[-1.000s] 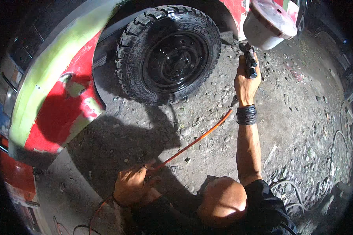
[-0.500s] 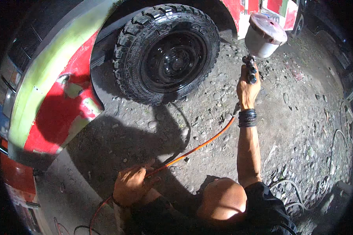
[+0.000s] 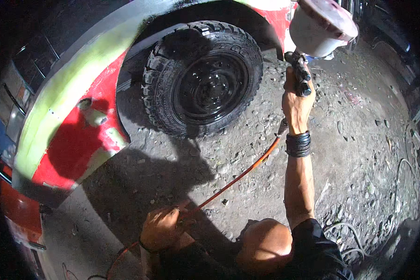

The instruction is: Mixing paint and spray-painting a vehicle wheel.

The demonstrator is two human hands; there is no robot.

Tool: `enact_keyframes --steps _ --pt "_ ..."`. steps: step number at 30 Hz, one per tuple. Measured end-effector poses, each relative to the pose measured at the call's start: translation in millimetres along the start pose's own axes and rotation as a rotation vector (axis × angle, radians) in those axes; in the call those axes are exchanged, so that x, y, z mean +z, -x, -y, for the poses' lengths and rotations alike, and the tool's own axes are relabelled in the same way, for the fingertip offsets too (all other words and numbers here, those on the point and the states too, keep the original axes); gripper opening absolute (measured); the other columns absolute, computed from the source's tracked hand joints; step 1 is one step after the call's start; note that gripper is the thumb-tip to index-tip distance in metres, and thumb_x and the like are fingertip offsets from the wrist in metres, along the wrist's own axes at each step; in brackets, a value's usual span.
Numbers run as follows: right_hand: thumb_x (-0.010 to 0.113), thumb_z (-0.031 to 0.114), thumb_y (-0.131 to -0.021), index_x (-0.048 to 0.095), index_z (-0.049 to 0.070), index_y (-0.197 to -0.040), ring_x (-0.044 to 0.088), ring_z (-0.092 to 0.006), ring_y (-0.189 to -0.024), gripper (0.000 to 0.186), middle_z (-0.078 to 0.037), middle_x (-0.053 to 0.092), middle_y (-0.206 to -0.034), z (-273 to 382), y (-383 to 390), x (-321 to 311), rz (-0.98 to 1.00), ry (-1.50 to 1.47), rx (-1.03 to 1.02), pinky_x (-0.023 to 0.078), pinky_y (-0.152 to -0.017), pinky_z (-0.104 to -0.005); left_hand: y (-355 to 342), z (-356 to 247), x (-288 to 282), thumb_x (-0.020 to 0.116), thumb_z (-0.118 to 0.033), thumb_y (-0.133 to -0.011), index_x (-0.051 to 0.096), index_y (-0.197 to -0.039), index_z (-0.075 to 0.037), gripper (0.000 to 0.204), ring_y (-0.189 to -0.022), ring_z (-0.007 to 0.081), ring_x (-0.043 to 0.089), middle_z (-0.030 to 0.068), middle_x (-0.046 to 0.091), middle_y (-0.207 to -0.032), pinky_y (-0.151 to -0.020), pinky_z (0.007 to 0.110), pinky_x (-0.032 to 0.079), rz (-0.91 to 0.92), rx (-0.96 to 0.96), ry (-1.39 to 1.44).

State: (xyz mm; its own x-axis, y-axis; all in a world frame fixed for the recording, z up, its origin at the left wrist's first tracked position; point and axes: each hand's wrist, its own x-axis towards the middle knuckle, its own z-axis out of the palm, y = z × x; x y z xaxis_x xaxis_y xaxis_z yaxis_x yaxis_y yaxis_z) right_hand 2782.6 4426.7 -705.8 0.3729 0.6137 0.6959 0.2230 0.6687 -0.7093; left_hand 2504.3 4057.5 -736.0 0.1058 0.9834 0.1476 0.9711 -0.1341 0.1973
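My right hand [image 3: 297,106] is wrapped round the handle of a paint spray gun [image 3: 303,77], held out ahead at arm's length. A white cup [image 3: 315,35] with a pinkish, paint-stained lid sits on top of the gun. From the bottom of its handle an orange air hose [image 3: 240,176] curves back toward my left hand [image 3: 161,227]. That hand is closed round the hose at the lower middle. Ahead to the left is a car fender [image 3: 74,154], patchy red and pale green, with bare sanded spots. The gun's nozzle is hard to make out.
A black wheel [image 3: 210,88] with a knobbly tyre stands in the wheel arch. Stony ground [image 3: 345,154] spreads to the right, with a grey hose [image 3: 352,233] lying on it. My bare knee [image 3: 267,242] juts up between my arms. Shadows fall across fender and ground.
The spray gun has risen and its cup looks larger, partly cut by the top edge. My left hand sits slightly further right and lower. Fender and wheel have shifted a little in view.
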Motion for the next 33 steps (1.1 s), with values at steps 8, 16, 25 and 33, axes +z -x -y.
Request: enact_keyframes --steps 8,16,25,33 --pt "0.074 0.009 -0.093 0.059 0.000 -0.138 0.068 -0.0203 -0.112 0.048 -0.017 0.071 -0.125 64 8 -3 0.132 -0.178 0.009 0.051 -0.099 -0.0323 -9 9 14 0.068 -0.046 -0.096 0.075 -0.112 -0.007 0.043 -0.077 0.0254 0.076 0.0082 0.077 -0.090 -0.069 0.041 0.058 -0.049 0.132 -0.024" --pt "0.077 0.014 -0.092 0.059 0.002 -0.139 0.067 -0.0194 -0.111 0.052 -0.017 0.071 -0.124 101 17 -7 0.332 -0.334 0.093 0.052 -0.098 -0.0326 -1 -4 -7 0.075 -0.032 -0.089 0.062 -0.135 -0.009 0.053 -0.099 0.0330 0.073 0.0083 0.076 -0.112 -0.084 0.046 0.058 0.145 -0.061 0.024" --pt "0.068 0.033 -0.101 0.068 0.006 -0.091 0.049 -0.0058 -0.058 0.029 0.004 0.057 -0.068 3 -4 -34 0.064 -0.065 0.155 0.039 -0.052 -0.0257 6 -4 -5 0.056 -0.059 -0.099 0.073 -0.114 -0.007 0.057 -0.096 0.0272 0.075 0.0117 0.077 -0.099 -0.085 0.043 0.057 0.028 -0.045 0.031" --pt "0.066 0.030 -0.102 0.072 0.006 -0.117 0.054 -0.0110 -0.067 0.030 -0.002 0.063 -0.074 -44 11 -64 0.023 0.157 0.213 0.046 -0.065 -0.0290 -14 -16 -28 0.054 -0.058 -0.100 0.068 -0.124 -0.002 0.063 -0.099 0.0298 0.075 0.0153 0.076 -0.107 -0.089 0.046 0.058 0.223 -0.123 0.099"
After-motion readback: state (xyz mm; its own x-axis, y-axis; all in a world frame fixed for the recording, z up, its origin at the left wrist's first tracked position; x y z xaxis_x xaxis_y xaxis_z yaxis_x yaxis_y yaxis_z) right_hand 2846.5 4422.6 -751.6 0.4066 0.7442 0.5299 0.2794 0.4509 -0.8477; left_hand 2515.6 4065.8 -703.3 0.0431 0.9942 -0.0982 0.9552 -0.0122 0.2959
